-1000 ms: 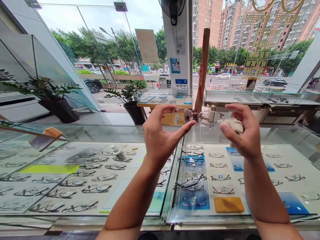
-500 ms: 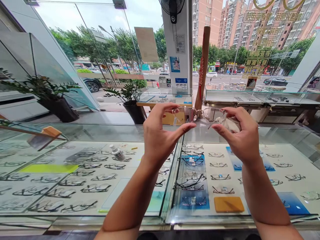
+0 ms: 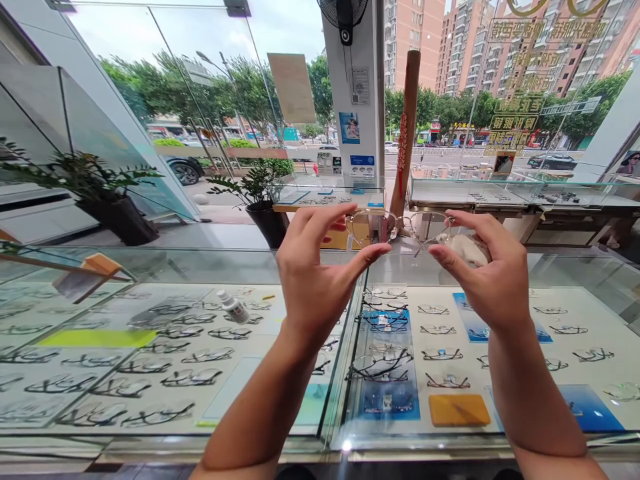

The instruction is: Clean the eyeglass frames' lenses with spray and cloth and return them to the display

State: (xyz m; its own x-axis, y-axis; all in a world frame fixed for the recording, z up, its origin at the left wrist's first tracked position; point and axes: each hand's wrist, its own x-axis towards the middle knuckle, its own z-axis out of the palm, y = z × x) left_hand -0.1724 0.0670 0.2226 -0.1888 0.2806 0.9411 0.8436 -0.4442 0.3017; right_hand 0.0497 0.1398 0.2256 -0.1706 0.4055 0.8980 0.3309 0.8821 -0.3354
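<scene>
A pair of thin-rimmed glasses [image 3: 373, 228] is held up level above the glass display counter. My left hand [image 3: 320, 267] grips the left side of the frame between fingers and thumb, with a small white tag hanging near it. The right side of the frame is pinched by my right hand [image 3: 487, 267]. Behind my right fingers a crumpled whitish cloth [image 3: 469, 249] shows, partly hidden; whether that hand touches it I cannot tell.
Rows of glasses lie in the glass display case [image 3: 327, 417] below. On it at the left stand a small white bottle [image 3: 233, 307] and a tilted mirror [image 3: 83, 280]. An orange-yellow case [image 3: 459, 410] lies at lower right. Potted plants are beyond.
Both hands have shifted slightly, the left a little to the left and the right a little to the right. The glasses are still held between them.
</scene>
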